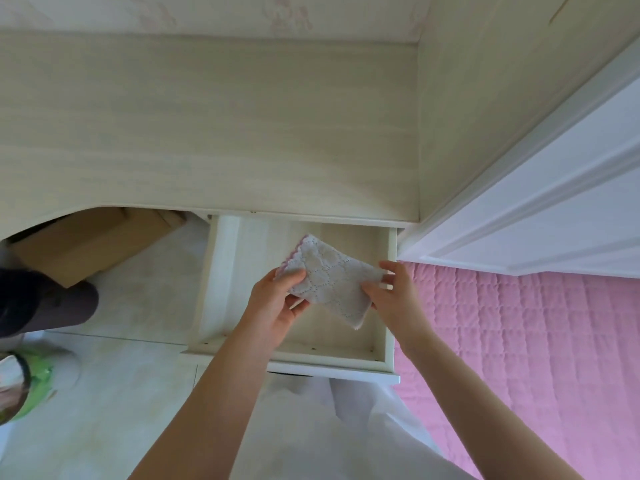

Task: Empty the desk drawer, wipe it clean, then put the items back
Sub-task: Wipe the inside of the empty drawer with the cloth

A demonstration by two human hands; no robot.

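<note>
a grey cloth (330, 280) with a pink scalloped edge is held above the open drawer (389, 306), stretched between two hands. the left hand (277, 303) pinches its near-left corner, thumb on top and fingers curled beneath; the right hand (394, 292) grips the right edge with thumb and fingertips. the drawer, pulled out from under the pale wood tabletop (207, 133), shows a bare beige floor and white walls. a pink quilted bed (519, 341) lies just beside the drawer on the right, below a white panelled door (536, 202). to the left, a cardboard box (93, 244) sits under the tabletop on the pale floor (121, 393), near a dark object (45, 303) and a green-and-white item (24, 386) at the frame's edge. white fabric (329, 427) hangs below the arms.
</note>
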